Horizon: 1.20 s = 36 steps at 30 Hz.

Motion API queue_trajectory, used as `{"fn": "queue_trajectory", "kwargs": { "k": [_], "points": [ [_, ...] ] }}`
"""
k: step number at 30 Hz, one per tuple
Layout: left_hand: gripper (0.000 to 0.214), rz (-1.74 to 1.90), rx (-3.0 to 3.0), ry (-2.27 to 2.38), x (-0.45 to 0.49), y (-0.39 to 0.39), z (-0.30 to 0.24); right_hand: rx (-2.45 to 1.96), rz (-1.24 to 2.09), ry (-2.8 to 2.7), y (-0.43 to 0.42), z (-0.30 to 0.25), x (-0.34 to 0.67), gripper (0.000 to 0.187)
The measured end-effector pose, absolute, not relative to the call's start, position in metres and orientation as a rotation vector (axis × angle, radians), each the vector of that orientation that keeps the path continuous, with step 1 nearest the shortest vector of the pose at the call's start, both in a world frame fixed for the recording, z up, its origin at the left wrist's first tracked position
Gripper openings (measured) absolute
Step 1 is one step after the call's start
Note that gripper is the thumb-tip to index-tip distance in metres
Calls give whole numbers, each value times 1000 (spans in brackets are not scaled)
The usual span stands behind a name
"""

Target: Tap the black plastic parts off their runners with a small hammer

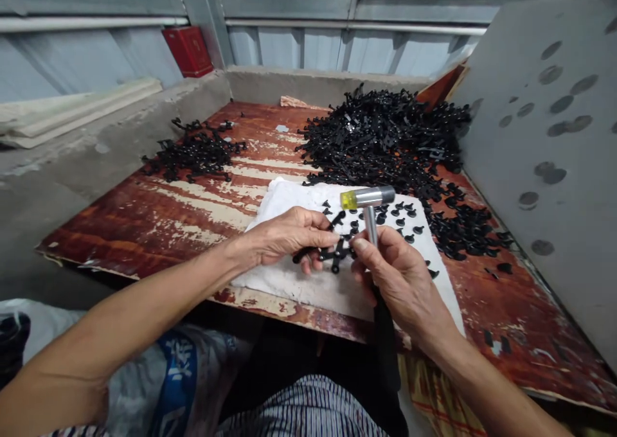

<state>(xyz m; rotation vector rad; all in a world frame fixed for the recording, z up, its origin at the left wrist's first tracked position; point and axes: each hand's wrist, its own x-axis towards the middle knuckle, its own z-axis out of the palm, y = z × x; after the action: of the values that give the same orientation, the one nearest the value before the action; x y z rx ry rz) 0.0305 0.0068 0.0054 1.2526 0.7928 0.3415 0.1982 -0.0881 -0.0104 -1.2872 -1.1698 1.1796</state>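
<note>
Corrugated metal walls (274, 48) back a worn tabletop (144, 222), its red-brown coat flaked into pale streaks. Near the middle, the left hand (289, 236) is partly closed, thumb and fingers pinching a branched, glossy black piece (339, 252); the fingers cover part of it. Just right, the right hand (402, 273) curls around a double-faced hammer (373, 197), with a shiny metal head, a translucent yellow left face and a dark right one; its fist hides part of the shaft. Beneath both lies a rumpled white cloth (274, 289) dotted with small, knobbed black pieces (418, 230), some behind the hands. Farther out, a small tangled heap (193, 154) sits left and a large one (380, 135) far right, their single shapes hard to separate. A spotted grey panel (511, 160), cut off by the frame, stands at right.
</note>
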Motion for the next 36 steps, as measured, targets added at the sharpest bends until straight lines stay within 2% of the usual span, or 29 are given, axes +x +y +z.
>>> {"fn": "queue_trajectory", "kwargs": {
  "k": [4, 7, 36],
  "points": [
    [20, 509, 1207, 1070, 20, 18, 4, -1303, 1177, -1062, -98, -22, 209, 28],
    [26, 519, 1160, 1215, 19, 24, 3, -1238, 1239, -951, -104, -31, 211, 28],
    [26, 443, 1137, 1203, 29, 30, -12, -1171, 1266, -872, -106, -36, 211, 22]
  ]
}}
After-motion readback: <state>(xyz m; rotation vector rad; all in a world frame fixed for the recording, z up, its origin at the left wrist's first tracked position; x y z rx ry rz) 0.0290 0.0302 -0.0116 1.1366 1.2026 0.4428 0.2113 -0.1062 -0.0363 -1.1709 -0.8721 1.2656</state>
